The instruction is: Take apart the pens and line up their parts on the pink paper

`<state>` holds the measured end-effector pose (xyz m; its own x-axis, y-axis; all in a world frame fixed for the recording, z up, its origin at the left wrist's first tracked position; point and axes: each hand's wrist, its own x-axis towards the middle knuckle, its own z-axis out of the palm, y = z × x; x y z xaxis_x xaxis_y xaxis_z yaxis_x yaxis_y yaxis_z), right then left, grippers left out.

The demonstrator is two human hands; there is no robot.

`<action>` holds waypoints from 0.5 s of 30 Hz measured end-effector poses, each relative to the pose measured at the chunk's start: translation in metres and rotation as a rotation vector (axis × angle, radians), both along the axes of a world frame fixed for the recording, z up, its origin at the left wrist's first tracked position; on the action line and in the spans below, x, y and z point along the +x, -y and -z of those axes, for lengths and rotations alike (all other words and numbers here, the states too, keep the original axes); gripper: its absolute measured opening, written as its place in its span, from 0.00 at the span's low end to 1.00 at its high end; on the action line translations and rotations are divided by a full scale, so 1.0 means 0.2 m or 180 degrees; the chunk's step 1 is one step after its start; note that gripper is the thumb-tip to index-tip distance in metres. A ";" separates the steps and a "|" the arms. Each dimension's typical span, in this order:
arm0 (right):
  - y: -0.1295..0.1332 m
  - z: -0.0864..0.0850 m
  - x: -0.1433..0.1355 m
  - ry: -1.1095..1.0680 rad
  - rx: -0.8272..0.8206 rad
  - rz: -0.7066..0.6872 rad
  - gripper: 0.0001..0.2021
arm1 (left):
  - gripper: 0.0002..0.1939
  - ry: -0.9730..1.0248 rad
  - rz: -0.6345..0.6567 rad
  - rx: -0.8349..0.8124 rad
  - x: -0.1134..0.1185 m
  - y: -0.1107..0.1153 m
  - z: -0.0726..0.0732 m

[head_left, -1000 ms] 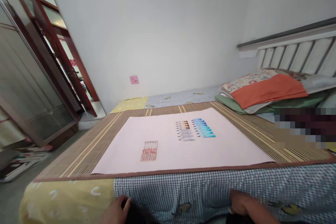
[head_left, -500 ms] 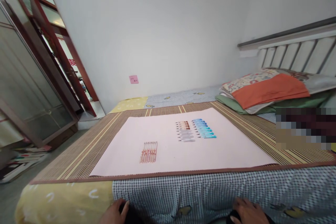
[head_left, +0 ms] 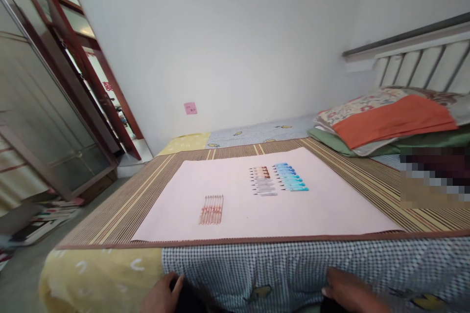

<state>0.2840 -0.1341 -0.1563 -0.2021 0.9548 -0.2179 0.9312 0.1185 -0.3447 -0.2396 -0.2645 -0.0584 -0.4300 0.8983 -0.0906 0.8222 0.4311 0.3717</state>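
My left hand (head_left: 163, 294) is at the bottom, left of centre, beside a dark-clothed leg. Its thumb and forefinger stand a little apart with nothing seen between them. At bottom right, my right hand (head_left: 348, 291) lies over the other dark-clothed leg, slightly blurred, its palm down and holding nothing visible. Beyond both hands, a pale pink sheet (head_left: 235, 220) carries several pens. A row of clear pens with reddish print (head_left: 211, 210) is nearest. Farther right are brown-and-grey pens (head_left: 262, 181) and a column of blue and turquoise pens (head_left: 291, 177), tips pointing left.
A striped mat (head_left: 106, 210) lies under the sheet on a bed with a checked and yellow cover (head_left: 106, 274). Folded orange and green bedding (head_left: 396, 122) is at the right. Papers (head_left: 44, 220) lie on the floor left. A white wall (head_left: 238, 39) stands behind.
The view has shifted slightly, so the bed and pens appear a little farther right and higher. My right hand has turned a little on the leg; my left hand has barely moved.
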 end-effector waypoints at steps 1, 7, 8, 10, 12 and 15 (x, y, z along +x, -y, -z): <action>-0.03 -0.01 -0.01 -0.0047 -0.0162 -0.0041 0.07 | 0.23 -0.0003 -0.0005 0.0011 0.00 0.00 0.00; -0.06 0.00 -0.05 0.0039 -0.0221 -0.0137 0.12 | 0.23 -0.0013 0.0041 -0.0085 0.02 0.00 -0.01; -0.04 0.02 -0.06 0.0104 -0.0073 -0.0104 0.11 | 0.23 -0.0007 0.0034 -0.0088 0.02 0.00 -0.02; 0.01 0.05 -0.06 0.0174 0.0263 -0.0060 0.08 | 0.23 -0.0007 0.0021 -0.0088 0.03 0.00 -0.02; 0.07 0.08 -0.06 0.0172 0.0535 -0.0048 0.05 | 0.23 -0.0034 0.0004 -0.0096 0.03 0.00 -0.03; 0.14 0.11 -0.06 0.0147 0.0721 -0.0059 0.03 | 0.23 -0.0080 0.0013 -0.0106 0.03 0.00 -0.03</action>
